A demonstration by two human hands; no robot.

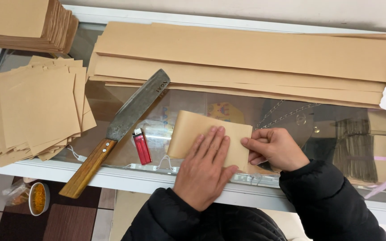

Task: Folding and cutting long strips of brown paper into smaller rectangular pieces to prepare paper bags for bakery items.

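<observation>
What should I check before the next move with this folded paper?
1. Left hand lies flat on the folded paper: ok.
2. Right hand pinches the paper's right edge: ok.
3. Knife lies apart from both hands: ok.
4. Lighter is clear of the paper: ok.
5. Fold edges are aligned: cannot tell, the hands cover them.
6. Cut squares and long strips stay out of the way: ok.

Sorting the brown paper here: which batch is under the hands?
The small folded brown sheet at the front, pressed flat by the left hand and pinched by the right hand; other stacks lie untouched.
</observation>
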